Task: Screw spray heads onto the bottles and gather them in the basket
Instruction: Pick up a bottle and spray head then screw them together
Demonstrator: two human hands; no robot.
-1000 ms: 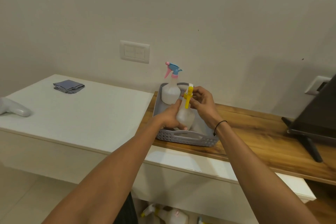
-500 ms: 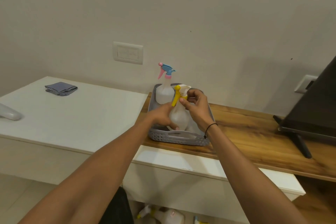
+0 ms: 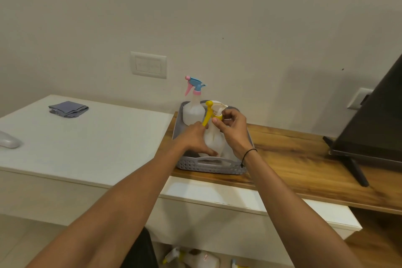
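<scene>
Grey perforated plastic basket (image 3: pixel 208 164) sits on the wood-grain counter (image 3: pixel 304 159). Inside it, the left hand (image 3: pixel 193 139) wraps the translucent bottle (image 3: pixel 214 140), upright at the near end. The right hand (image 3: pixel 233 129) pinches the yellow collar of its yellow-and-white spray head (image 3: pixel 214 110). Behind stands a second bottle (image 3: pixel 193 111) with a blue-and-pink head. A folded grey cloth (image 3: pixel 68 109) lies on the smooth white table (image 3: pixel 87 137).

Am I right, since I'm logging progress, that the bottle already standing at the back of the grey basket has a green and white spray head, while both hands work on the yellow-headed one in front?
Not quite. The head view shows the back bottle in the grey basket carrying a blue and pink spray head, not green and white. The rest holds: the left hand and right hand are on the yellow-headed bottle in front.
</scene>
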